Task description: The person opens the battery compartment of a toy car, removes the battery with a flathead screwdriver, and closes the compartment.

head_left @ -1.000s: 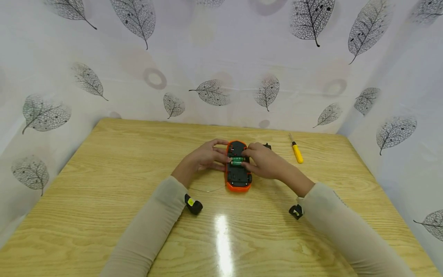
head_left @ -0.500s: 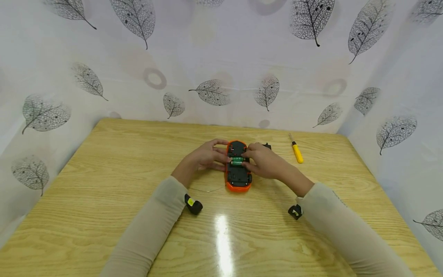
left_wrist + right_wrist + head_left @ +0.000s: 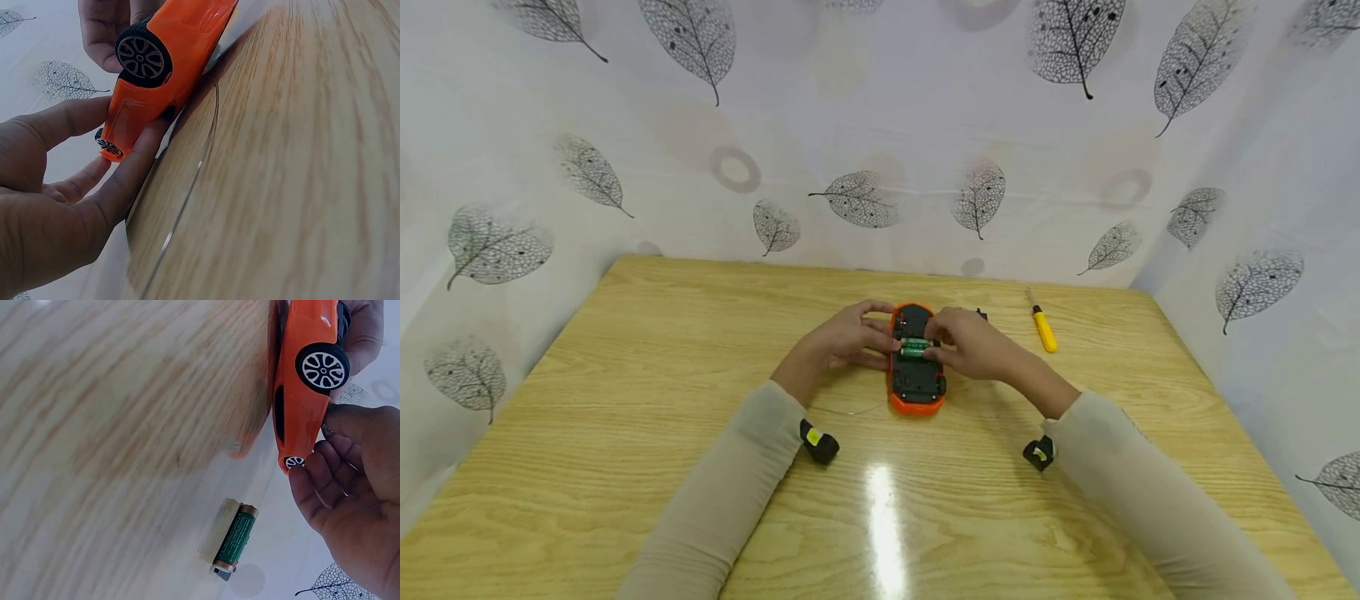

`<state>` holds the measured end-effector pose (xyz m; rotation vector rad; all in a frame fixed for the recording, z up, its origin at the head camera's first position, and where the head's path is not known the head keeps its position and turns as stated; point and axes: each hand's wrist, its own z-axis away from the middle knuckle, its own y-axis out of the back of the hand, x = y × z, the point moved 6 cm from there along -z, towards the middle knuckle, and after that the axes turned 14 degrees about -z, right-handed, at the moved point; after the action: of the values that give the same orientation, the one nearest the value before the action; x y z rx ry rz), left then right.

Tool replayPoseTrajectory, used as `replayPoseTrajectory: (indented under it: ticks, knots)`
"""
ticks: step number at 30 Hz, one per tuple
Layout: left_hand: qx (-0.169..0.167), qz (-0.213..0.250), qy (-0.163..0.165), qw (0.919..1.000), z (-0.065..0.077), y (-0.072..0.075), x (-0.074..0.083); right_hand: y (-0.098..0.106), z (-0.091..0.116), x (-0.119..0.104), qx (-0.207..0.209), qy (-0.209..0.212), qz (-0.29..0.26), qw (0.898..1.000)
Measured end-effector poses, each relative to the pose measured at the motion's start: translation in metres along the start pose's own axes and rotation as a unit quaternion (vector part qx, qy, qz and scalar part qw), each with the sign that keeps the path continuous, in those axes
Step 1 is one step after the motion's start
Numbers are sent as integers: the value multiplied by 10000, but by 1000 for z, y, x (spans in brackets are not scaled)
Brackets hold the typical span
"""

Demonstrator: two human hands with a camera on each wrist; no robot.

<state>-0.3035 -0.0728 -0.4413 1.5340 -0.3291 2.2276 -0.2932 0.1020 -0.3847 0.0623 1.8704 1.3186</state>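
An orange toy car (image 3: 917,407) lies upside down on the table, its black underside up. Two green batteries (image 3: 913,352) sit across the middle of that underside. My left hand (image 3: 841,337) holds the car's left side; in the left wrist view its fingers are spread along the orange body (image 3: 181,44). At the right end of the batteries, my right hand (image 3: 976,342) pinches one battery with thumb and forefinger. In the right wrist view the curled fingers are beside the small front wheel (image 3: 294,462), and the fingertips' hold on the battery is hidden.
A yellow-handled screwdriver (image 3: 1045,331) lies toward the back right. Behind my right hand a small black part (image 3: 982,315) peeks out. Another green battery (image 3: 236,536) lies on the table in the right wrist view. A thin wire (image 3: 850,414) runs left from the car.
My right hand has risen slightly, and its thumb and forefinger have closed in at the batteries' right end. The left hand and the car stay in place.
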Motion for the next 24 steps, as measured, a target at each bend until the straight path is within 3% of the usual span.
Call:
replayPoseTrajectory:
  ticks: [24]
  knots:
    - [22, 58, 6, 10000, 1, 0, -1, 9, 7, -2, 448, 124, -369, 9982]
